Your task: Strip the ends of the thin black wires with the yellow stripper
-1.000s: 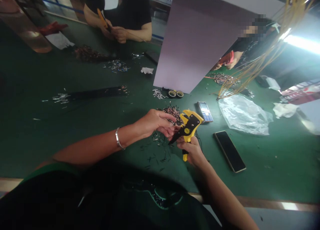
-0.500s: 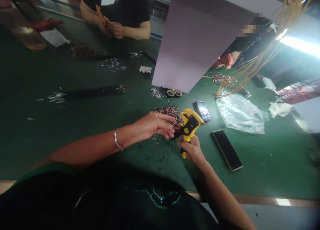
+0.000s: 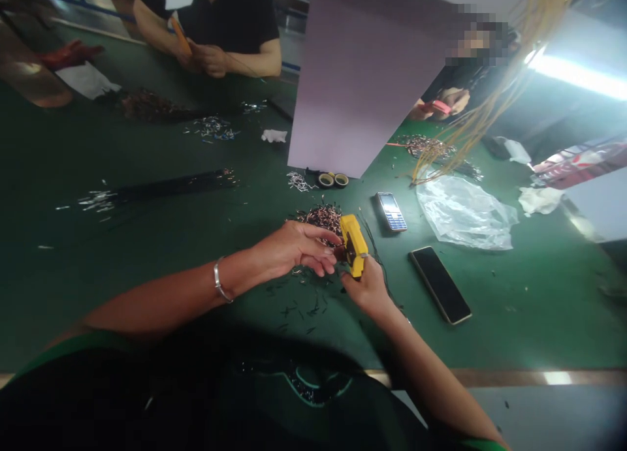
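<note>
A yellow wire stripper (image 3: 356, 245) with black parts is gripped in my right hand (image 3: 369, 286), its head turned edge-on to me. My left hand (image 3: 306, 247), wearing a silver bangle, holds its fingertips close together at the stripper's jaws. They pinch what looks like a thin black wire, mostly hidden by fingers and tool. Behind them lies a pile of short wires with copper ends (image 3: 318, 217). Thin black wires (image 3: 379, 258) curve past the right side of my right hand. Dark offcuts (image 3: 304, 305) are scattered on the green table below my hands.
A keypad phone (image 3: 391, 212), a smartphone (image 3: 440, 284) and a clear plastic bag (image 3: 465, 213) lie to the right. Tape rolls (image 3: 333, 179) sit by an upright pale panel (image 3: 343, 79). A black wire bundle (image 3: 166, 186) lies left. Two co-workers hold tools across the table.
The wire stripper has turned from its broad side to edge-on and moved slightly left. Black wires now show right of my right hand. My left hand stays beside the jaws; the view has shifted slightly.
</note>
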### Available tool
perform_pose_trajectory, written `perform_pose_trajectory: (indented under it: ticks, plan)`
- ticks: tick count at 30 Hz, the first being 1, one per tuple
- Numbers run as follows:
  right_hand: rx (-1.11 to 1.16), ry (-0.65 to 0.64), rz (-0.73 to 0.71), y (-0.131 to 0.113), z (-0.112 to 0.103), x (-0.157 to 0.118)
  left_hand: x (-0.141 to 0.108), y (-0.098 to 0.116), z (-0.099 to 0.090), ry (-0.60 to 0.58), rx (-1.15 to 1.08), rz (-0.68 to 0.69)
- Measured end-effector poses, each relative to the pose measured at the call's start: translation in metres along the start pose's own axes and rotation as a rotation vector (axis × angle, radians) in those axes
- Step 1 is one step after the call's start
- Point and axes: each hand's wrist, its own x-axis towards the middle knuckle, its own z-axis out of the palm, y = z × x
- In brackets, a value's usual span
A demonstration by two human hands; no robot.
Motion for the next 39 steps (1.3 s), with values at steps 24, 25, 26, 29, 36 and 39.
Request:
perform_pose_trajectory:
  ticks: [24,25,26,29,36,39]
  plan:
    - [0.043,0.004,-0.013,-0.004,0.001,-0.005,-0.013,-0.001,0.018,0.082,0.278,0.187]
    - [0.075,0.005,0.023,-0.006,0.002,-0.006,-0.014,-0.002,0.020,0.097,0.297,0.209]
    - [0.107,0.012,0.052,-0.007,0.003,-0.006,-0.015,-0.003,0.021,0.109,0.317,0.224]
    - [0.188,0.025,0.111,-0.011,0.003,-0.005,-0.018,-0.003,0.023,0.129,0.347,0.242]
    - [0.198,0.013,0.081,-0.015,0.006,-0.004,-0.018,-0.004,0.023,0.094,0.292,0.230]
    - [0.106,0.049,0.041,-0.011,0.008,-0.007,-0.017,-0.005,0.023,0.069,0.226,0.225]
